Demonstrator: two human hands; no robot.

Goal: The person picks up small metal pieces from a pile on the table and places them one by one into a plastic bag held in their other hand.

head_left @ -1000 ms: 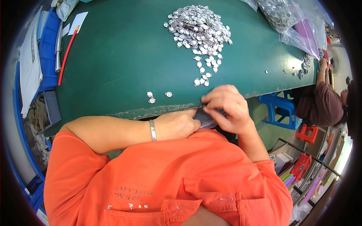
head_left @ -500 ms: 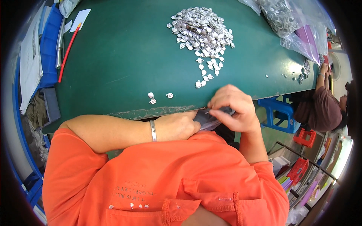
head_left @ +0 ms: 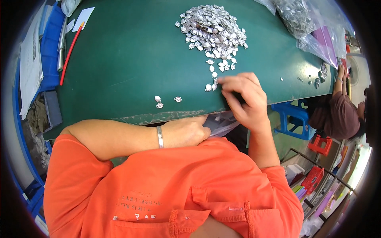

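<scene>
My left hand [head_left: 186, 132] is closed at the table's front edge, gripping a clear plastic bag [head_left: 221, 123] that hangs just below the edge. Over the table, my right hand [head_left: 247, 101] reaches out with its thumb apart from the index finger. That fingertip is at a few small round silver metal charms [head_left: 208, 87], each with a loop. Behind them rises a big pile of the same charms [head_left: 214, 29], trailing toward me. To the left, three loose charms [head_left: 177, 99] lie near the edge.
At the left are a red pen [head_left: 71, 55], a white paper slip [head_left: 83, 19] and a blue tray [head_left: 53, 47]. Plastic bags of metal parts [head_left: 295, 20] stand far right. Beyond the table's right end are a blue stool [head_left: 291, 119] and another person [head_left: 337, 115].
My right hand has moved from above the bag, forward onto the table, to the stray charms. The left hand stays at the bag.
</scene>
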